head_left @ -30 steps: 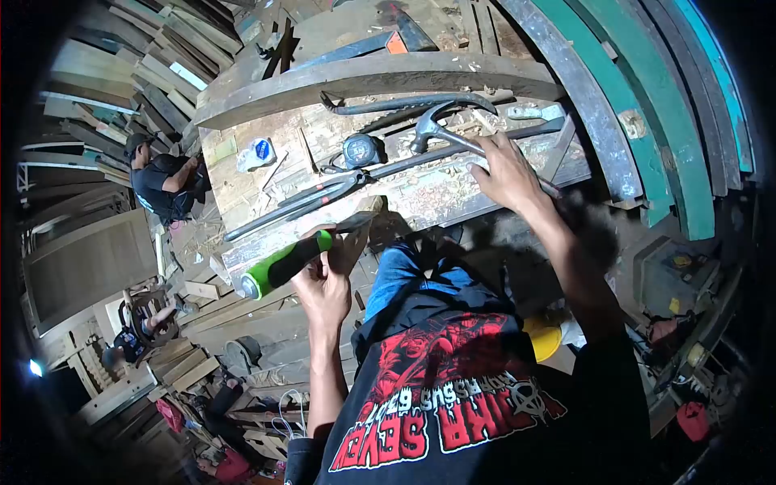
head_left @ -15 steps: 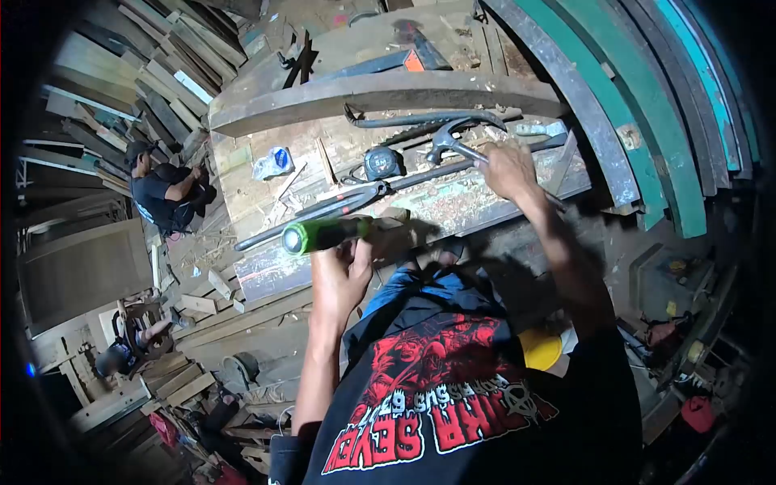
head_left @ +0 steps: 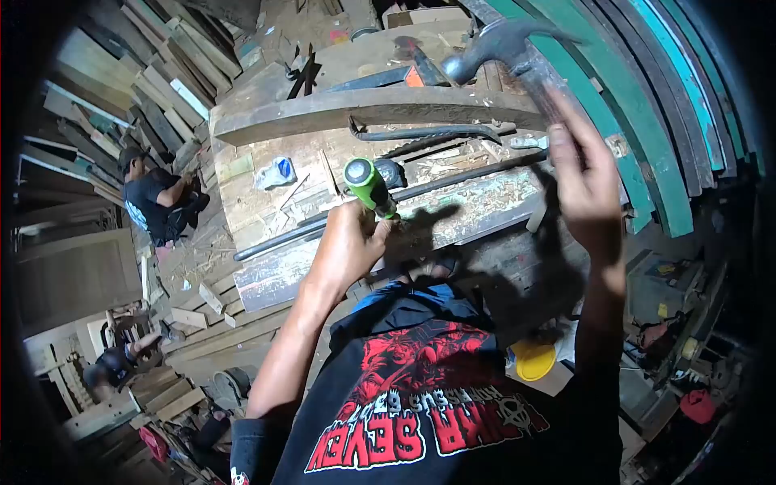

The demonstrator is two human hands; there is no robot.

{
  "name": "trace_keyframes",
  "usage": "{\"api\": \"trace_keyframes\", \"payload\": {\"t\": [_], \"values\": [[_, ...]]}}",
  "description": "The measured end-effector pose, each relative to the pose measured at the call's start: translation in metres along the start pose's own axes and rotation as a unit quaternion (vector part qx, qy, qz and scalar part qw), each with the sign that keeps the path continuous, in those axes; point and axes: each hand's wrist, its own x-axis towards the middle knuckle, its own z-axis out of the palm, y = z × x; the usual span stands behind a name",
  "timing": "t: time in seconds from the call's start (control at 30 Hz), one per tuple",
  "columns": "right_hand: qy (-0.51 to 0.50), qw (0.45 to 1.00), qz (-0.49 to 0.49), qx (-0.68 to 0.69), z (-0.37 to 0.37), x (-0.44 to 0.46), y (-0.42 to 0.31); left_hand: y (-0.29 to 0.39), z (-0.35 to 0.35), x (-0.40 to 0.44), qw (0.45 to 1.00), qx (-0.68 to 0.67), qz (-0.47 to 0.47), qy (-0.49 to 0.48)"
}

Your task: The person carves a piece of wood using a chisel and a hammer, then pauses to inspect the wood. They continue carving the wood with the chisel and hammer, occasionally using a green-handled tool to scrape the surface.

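Observation:
My left hand (head_left: 347,242) is closed around the green-and-black handle of a chisel (head_left: 369,184), its round grey cap facing up at me. The chisel's blade is hidden below the hand. Raised at the right, my right hand (head_left: 588,182) grips a claw hammer (head_left: 505,44) by its handle, with the head high over the bench's far right. Behind the chisel lies a tape measure (head_left: 390,172), partly covered. A long dark metal bar (head_left: 477,174) runs across the wooden workbench (head_left: 275,283), and a bent pry bar (head_left: 428,133) rests farther back among wood shavings.
A curved wooden beam (head_left: 299,120) spans the back of the bench. Curved green pieces (head_left: 655,153) are stacked at the right. A blue-and-white packet (head_left: 276,173) lies at the left. One person (head_left: 158,194) crouches left; another person (head_left: 121,364) is lower left.
My right hand has lifted the hammer from low over the bench, up and to the right. My left hand has shifted right and turned the chisel more upright.

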Motion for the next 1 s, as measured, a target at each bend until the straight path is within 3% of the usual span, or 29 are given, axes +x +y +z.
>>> {"api": "trace_keyframes", "payload": {"t": [0.1, 0.23, 0.3, 0.33, 0.43, 0.47, 0.57, 0.7, 0.77, 0.9, 1.0], "values": [[0.039, 0.994, -0.08, -0.068, -0.006, -0.009, -0.032, -0.012, 0.009, 0.005, 0.996, -0.054, 0.064, 0.015], [-0.048, 0.967, -0.159, -0.193, 0.003, -0.02, -0.049, -0.005, 0.002, 0.004, 0.998, -0.033, 0.055, -0.002], [-0.151, 0.945, -0.1, -0.274, -0.002, -0.027, -0.061, -0.01, -0.003, 0.005, 0.998, -0.028, 0.044, -0.032], [-0.149, 0.942, -0.077, -0.29, -0.001, -0.028, -0.066, -0.014, -0.003, 0.004, 0.998, -0.04, 0.034, -0.042], [-0.06, 0.968, -0.085, -0.228, -0.005, -0.024, -0.074, -0.013, -0.009, 0.003, 0.997, -0.022, 0.01, -0.068], [-0.052, 0.969, -0.07, -0.23, -0.015, -0.02, -0.085, -0.015, -0.008, 0.003, 0.996, -0.027, 0.044, -0.071], [0.03, 0.967, -0.159, -0.196, -0.012, -0.013, -0.092, -0.011, -0.008, 0.002, 0.995, -0.014, 0.065, -0.071], [-0.072, 0.951, -0.118, -0.277, 0.006, -0.029, -0.094, -0.018, -0.008, 0.008, 0.992, -0.046, 0.064, -0.103], [-0.112, 0.935, -0.097, -0.323, 0.019, -0.038, -0.09, -0.021, -0.011, 0.005, 0.985, -0.032, 0.138, -0.102], [-0.06, 0.952, -0.1, -0.284, 0.017, -0.034, -0.101, -0.017, -0.017, 0.005, 0.989, -0.058, 0.088, -0.1], [0.008, 0.962, -0.156, -0.223, 0.011, -0.034, -0.11, -0.019, -0.016, 0.009, 0.989, -0.036, 0.087, -0.113]]}}
